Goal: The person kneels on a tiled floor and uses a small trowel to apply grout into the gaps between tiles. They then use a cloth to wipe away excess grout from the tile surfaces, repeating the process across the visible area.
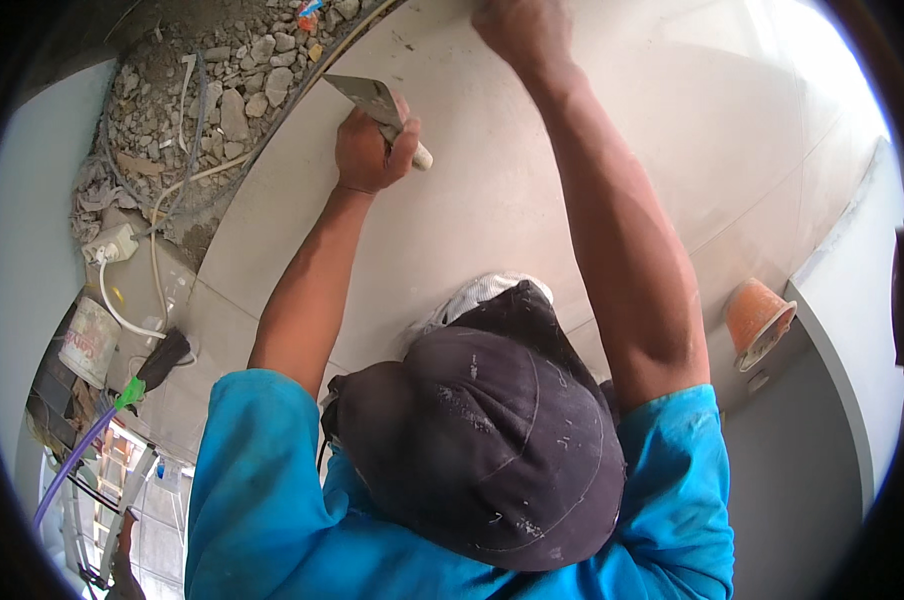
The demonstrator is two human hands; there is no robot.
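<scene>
– Grey metal at upper left, what is it?

– Flat-bladed trowel [370, 95], in the left hand [367, 150]. Over the large beige floor tiles [462, 215], near the rubble [234, 115]. Can't tell if the blade touches tile.

– Grip?

– Left grip is narrow, fingers wrapped round the handle. Blade sticks out to the upper left, handle butt out the other side.

– Why so?

– My read: a hold close behind the blade gives finer control, and the edge points away from the body.

– Right hand?

– Right hand [527, 32] is at the top edge, partly cut off. Looks curled. Can't tell if it holds anything. Arm is stretched well forward.

– Other kit?

– Orange bucket [757, 312] off right, whitish bucket [87, 345] off left, dark-bristled brush [165, 358] with purple handle beside it. Probably parked at the sides to leave the arms room.

– Floor and room?

– Smooth tiles, thin straight joints, bent by the lens. Loose rubble fills the upper left along the tile edge. White power socket [110, 243] just below it, white cable [117, 310] trailing down. Pale walls left [42, 190] and right [857, 240]. Dark cap [512, 440] with pale smudges blocks the lower middle, blue sleeves either side.
</scene>
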